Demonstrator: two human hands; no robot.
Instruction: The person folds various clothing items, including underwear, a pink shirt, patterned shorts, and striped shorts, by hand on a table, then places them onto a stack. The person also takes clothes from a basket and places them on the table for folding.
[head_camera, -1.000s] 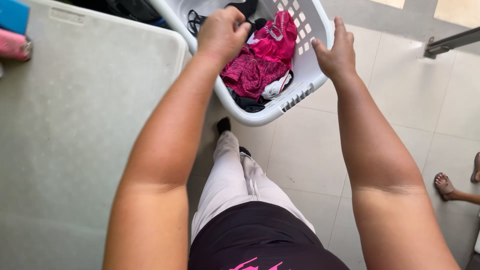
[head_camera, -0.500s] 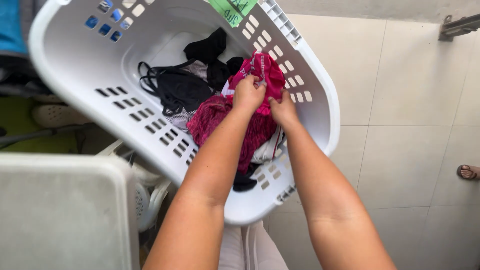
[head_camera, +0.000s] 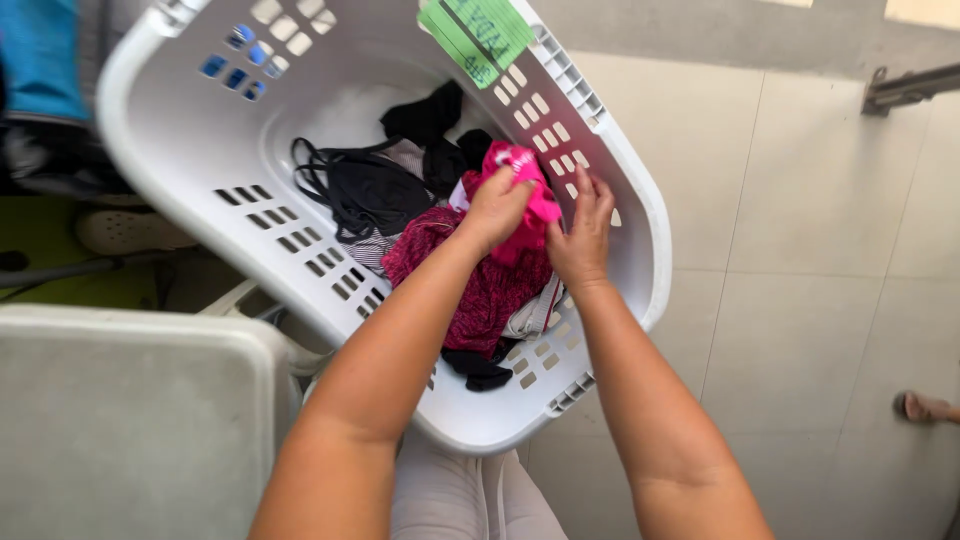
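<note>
step: lifting pink cloth (head_camera: 520, 190) from the pile, judged | left hand (head_camera: 495, 210) grip clenched on pink cloth; right hand (head_camera: 580, 235) fingers spread, touching it at 3 o'clock | cloth mid-basket (head_camera: 160, 110), black items at 10 | next: a firmer two-handed hold

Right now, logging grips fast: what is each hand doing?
Left hand: closed on the bright pink garment in the white laundry basket.
Right hand: fingers spread, touching the same garment, not clearly gripping.
</note>
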